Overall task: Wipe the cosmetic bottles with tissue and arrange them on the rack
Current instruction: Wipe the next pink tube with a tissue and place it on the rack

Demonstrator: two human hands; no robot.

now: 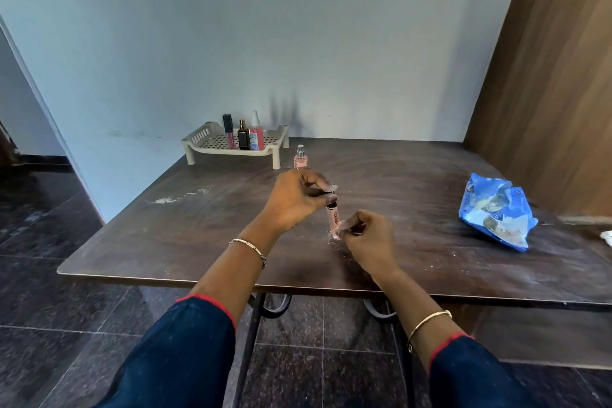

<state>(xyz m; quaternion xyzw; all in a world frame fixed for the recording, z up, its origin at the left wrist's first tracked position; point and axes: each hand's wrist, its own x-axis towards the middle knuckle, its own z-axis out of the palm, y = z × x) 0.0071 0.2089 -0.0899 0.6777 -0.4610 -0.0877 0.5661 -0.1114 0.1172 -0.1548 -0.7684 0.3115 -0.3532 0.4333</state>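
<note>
Pink little bottle [332,216] gets a wipe near the middle of the frame, above the dark worktop [165,242].

The left hand [291,200] pinches the bottle's dark cap end with its fingers [323,183]. The right hand [367,235] presses a bit of tissue [337,231] around the bottom end. The bottle's long side runs almost up and down, cap up and tipped a little toward the rack [236,142] at the upper left. Turning it slowly should clean every side.
</note>
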